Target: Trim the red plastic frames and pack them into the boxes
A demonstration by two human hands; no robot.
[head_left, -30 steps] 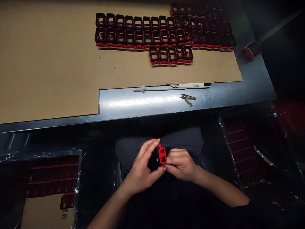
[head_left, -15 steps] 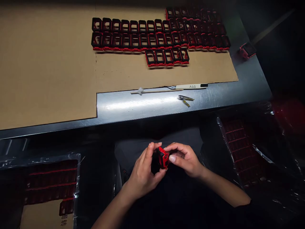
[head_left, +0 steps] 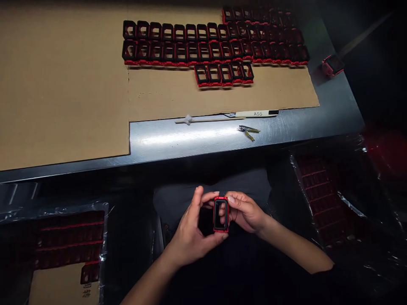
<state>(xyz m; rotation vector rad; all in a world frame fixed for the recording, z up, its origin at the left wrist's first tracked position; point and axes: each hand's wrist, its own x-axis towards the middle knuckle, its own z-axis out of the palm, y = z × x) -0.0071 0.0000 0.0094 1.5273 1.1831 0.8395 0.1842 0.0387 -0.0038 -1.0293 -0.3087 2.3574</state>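
I hold a red-and-black frame [head_left: 221, 230] upright off the near edge of the bench [head_left: 190, 144]; my left hand [head_left: 190, 235] grips its two ends between thumb and finger, another finger raised; my right hand [head_left: 248, 212] pinches its upper right corner; nippers [head_left: 251, 129] lie toward the bench's near edge, a white-handled tool [head_left: 257, 114] along the cardboard's [head_left: 63, 93] edge, rows of similar frames [head_left: 209, 42] beyond.
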